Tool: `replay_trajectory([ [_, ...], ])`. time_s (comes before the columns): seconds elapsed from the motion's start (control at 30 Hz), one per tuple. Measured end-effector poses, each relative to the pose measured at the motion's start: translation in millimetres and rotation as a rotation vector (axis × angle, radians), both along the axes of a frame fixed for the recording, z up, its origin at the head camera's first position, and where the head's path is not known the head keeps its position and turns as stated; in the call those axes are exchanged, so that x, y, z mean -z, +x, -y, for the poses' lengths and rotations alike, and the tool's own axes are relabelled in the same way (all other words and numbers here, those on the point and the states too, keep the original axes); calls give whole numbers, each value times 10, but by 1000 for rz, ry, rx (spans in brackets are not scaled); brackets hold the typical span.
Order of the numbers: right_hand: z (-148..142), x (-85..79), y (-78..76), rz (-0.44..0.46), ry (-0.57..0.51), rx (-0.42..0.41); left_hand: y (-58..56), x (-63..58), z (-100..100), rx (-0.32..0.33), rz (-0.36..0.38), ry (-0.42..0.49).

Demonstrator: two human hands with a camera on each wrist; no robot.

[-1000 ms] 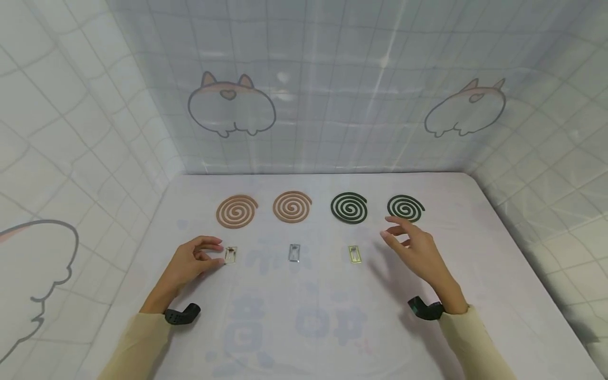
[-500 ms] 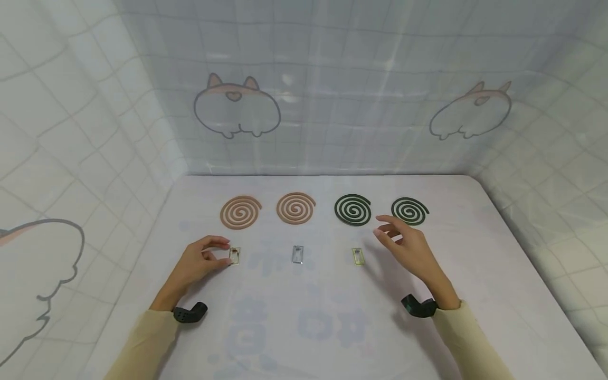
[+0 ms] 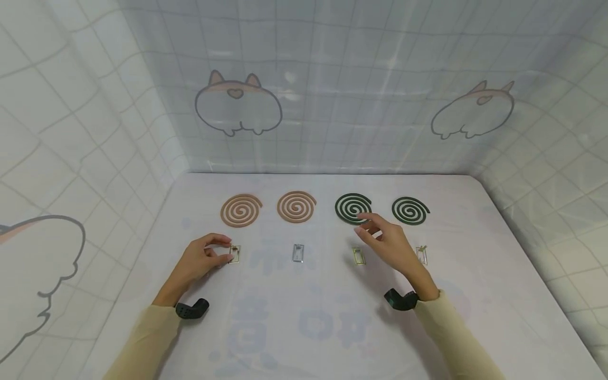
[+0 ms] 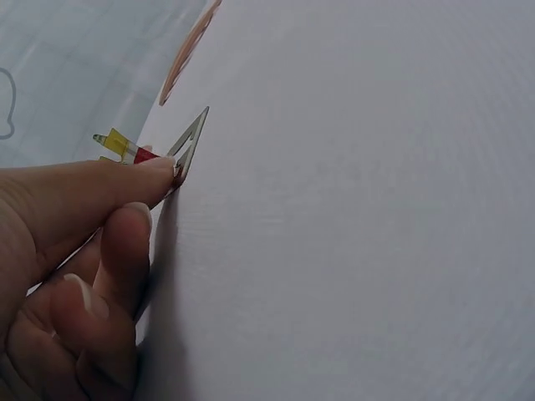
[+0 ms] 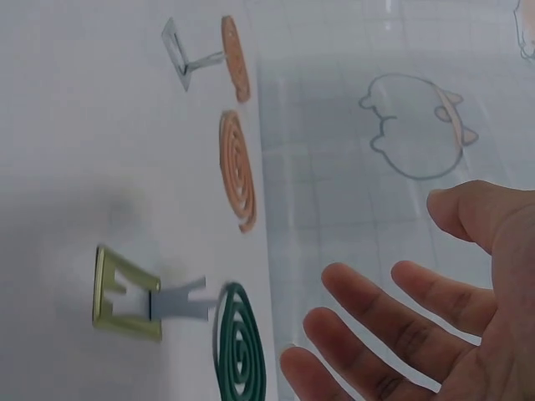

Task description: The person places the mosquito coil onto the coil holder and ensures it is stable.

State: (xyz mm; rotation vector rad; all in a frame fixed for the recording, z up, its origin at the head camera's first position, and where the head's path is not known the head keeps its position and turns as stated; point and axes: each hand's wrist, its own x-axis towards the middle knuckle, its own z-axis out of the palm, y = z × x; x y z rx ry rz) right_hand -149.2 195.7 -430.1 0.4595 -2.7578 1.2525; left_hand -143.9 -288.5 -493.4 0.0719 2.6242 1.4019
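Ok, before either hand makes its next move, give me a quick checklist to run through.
1. Left hand pinching the shiny rectangular metal stand at far left: ok.
2. Right hand holding nothing: ok.
3. Full view of the inner green spiral coil: not ok, the right hand partly covers it in the head view.
4. Silver rectangular metal stand and yellow-gold rectangular metal stand with uprights standing: ok.
5. Two brown spiral coils lying flat and apart: ok.
6. Far-right metal stand clear of the right wrist: cannot tell, they look very close.
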Motion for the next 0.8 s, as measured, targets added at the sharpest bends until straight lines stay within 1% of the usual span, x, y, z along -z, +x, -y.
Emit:
replay_trajectory([
  [0.23, 169, -13, -63, 6, -27, -54, -1, 8, -13, -31, 26, 7],
  [0.43, 327, 1, -117, 26, -28, -82, -6, 12, 2, -21, 33, 12],
  [0.63, 525, 16, -189, 18, -43, -123, -9, 19, 19, -14, 47, 26],
  [0.8, 711, 42, -247, 30, -38, -134, -7, 27, 26, -8, 51, 45],
])
